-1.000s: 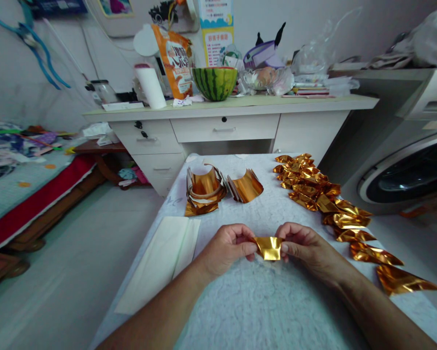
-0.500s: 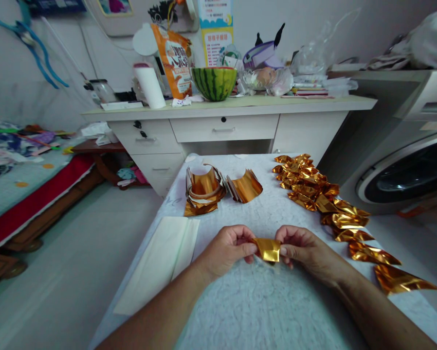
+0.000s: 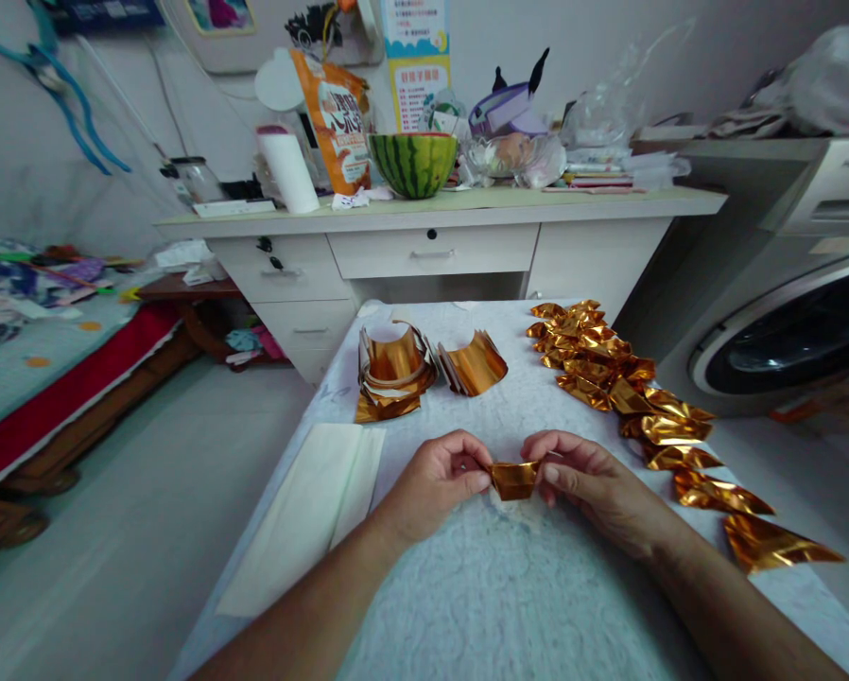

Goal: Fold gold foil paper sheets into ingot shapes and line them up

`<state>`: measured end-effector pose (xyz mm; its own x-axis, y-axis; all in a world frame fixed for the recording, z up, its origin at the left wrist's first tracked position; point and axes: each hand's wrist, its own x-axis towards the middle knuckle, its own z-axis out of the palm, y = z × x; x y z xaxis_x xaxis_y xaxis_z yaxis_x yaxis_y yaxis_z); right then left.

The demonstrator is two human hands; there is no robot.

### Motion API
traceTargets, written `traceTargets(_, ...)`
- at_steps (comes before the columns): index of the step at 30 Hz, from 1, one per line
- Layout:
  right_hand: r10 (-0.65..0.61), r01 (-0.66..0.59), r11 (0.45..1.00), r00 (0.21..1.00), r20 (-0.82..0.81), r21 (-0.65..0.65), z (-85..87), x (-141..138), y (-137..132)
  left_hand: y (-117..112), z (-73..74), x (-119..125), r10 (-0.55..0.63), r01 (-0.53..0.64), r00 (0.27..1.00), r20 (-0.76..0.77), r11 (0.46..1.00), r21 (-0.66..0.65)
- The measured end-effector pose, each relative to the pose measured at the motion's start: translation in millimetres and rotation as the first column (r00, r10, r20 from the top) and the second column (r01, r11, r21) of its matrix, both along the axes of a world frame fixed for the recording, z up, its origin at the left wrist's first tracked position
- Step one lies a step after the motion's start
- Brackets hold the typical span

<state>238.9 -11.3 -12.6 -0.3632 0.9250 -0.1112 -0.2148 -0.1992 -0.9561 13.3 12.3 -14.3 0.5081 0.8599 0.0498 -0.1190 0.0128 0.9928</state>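
Note:
Between my two hands is a small folded piece of gold foil paper [image 3: 514, 480], held just above the table. My left hand [image 3: 442, 480] pinches its left end between thumb and fingers. At the other end, my right hand [image 3: 581, 478] grips the right edge, thumb toward me and fingers behind. Farther back stand curled stacks of gold foil sheets [image 3: 393, 359] and a smaller curved stack [image 3: 478, 363]. Several folded gold foil pieces [image 3: 630, 397] lie in a line along the table's right side.
White paper sheets [image 3: 301, 515] lie on the left of the cloth-covered table [image 3: 510, 605]. Beyond it stands a white desk [image 3: 431, 248] bearing a watermelon half [image 3: 414, 163] and an orange bag [image 3: 336, 123]. A washing machine [image 3: 786, 274] is at right, a bed [image 3: 77, 378] at left.
The foil piece has tilted, so its face looks darker and its upper edge shows. My right hand has shifted slightly left and its fingers have moved along the foil's right end.

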Motion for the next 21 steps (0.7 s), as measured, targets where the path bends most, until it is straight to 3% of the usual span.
traceTargets(2,-0.051,0.05,0.999,0.999,0.013,0.01,-0.6,0,0,-1,2.8,-1,0.083,-0.054,0.989,-0.121,0.972,0.229)
traceTargets(4,-0.105,0.103,0.994,0.993,0.05,0.036,-0.5,-1,-1,-3,5.2,-2,0.16,-0.046,0.958,-0.238,0.904,0.424)
traceTargets(7,-0.151,0.142,0.987,0.978,0.143,0.071,0.7,-3,-1,-6,4.9,-2,0.216,0.022,0.919,-0.329,0.806,0.591)
traceTargets(10,-0.162,0.15,0.986,0.967,0.199,0.074,1.0,-4,0,-7,0.6,-2,0.24,0.072,0.897,-0.372,0.751,0.657)
traceTargets(15,-0.189,0.168,0.981,0.946,0.264,0.1,-0.7,-6,3,-8,-2.9,-1,0.244,0.135,0.872,-0.425,0.713,0.688)
traceTargets(18,-0.252,0.209,0.964,0.912,0.322,0.165,-1.5,-7,4,-11,2.2,0,0.237,0.152,0.867,-0.438,0.711,0.686)
traceTargets(21,-0.379,0.262,0.91,0.841,0.387,0.322,-3.0,-5,4,-13,8.2,1,0.245,0.126,0.867,-0.433,0.734,0.667)
